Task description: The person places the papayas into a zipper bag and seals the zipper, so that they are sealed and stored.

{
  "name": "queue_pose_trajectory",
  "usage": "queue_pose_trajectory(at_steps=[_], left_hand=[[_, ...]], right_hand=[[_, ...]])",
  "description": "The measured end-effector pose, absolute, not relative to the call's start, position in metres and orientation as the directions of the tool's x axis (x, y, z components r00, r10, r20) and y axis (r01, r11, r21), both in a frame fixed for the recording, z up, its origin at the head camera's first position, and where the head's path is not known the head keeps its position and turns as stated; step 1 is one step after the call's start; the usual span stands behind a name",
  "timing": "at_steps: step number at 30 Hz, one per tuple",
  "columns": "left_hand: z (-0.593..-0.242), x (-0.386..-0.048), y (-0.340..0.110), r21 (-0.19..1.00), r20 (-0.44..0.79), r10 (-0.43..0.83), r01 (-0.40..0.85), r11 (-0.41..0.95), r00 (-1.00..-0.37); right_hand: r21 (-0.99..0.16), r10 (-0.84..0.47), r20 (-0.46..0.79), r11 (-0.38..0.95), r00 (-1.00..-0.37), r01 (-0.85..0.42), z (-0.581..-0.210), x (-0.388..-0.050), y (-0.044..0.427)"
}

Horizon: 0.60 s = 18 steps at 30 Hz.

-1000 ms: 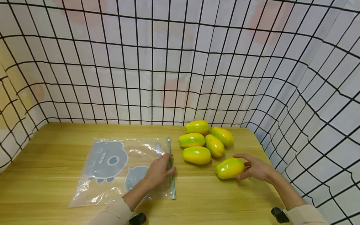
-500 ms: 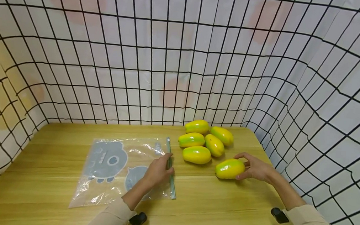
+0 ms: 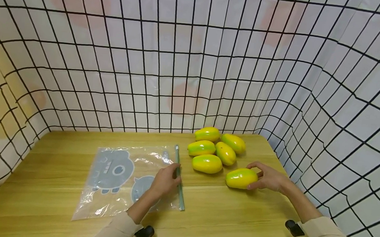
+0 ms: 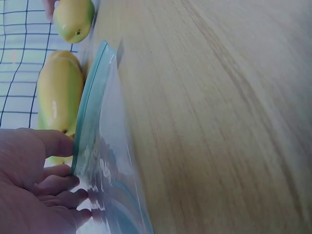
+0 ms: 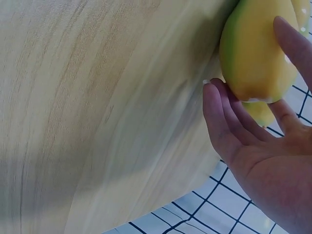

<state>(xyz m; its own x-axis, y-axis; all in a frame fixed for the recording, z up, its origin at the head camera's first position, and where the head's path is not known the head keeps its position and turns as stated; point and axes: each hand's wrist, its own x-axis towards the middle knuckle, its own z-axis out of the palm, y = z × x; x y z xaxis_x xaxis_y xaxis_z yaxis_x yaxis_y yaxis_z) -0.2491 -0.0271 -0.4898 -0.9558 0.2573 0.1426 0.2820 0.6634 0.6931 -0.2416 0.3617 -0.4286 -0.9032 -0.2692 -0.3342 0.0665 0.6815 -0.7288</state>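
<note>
A clear zip bag (image 3: 100,208) with grey-blue printed figures lies flat on the table, its green zip strip (image 3: 181,196) on the right side. My left hand (image 3: 164,182) rests over that strip; in the left wrist view the thumb and fingertips of the hand (image 4: 41,180) touch the bag's edge (image 4: 92,92), fingers slightly bent. My right hand (image 3: 269,178) holds the right end of a yellow-green fruit (image 3: 239,178) on the table. In the right wrist view, thumb and fingers of the hand (image 5: 268,156) lie around the fruit (image 5: 256,53).
Several similar yellow-green fruits (image 3: 207,163) lie grouped behind and left of the held one, right of the bag. A black wire grid (image 3: 159,76) stands along the table's back and sides, with pale patterned sheeting behind it. The wooden table (image 3: 221,226) extends in front.
The right hand's fingers have come further onto the fruit, which has shifted very slightly left. The left hand stays nearly still on the bag's edge.
</note>
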Motion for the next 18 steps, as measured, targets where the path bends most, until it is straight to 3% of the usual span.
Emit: queue_pose_trajectory(at_steps=[11,18], left_hand=[[-0.48,-0.255,-0.04,0.739,0.172,0.224,0.276,0.614,-0.959],[-0.478,-0.256,-0.049,0.78,0.128,0.212,0.23,0.582,-0.969]], right_hand=[[-0.722,-0.298,-0.309,0.691,-0.903,0.018,-0.418,-0.244,0.349],[-0.694,-0.328,-0.291,0.719,-0.898,-0.038,-0.403,-0.247,0.334]])
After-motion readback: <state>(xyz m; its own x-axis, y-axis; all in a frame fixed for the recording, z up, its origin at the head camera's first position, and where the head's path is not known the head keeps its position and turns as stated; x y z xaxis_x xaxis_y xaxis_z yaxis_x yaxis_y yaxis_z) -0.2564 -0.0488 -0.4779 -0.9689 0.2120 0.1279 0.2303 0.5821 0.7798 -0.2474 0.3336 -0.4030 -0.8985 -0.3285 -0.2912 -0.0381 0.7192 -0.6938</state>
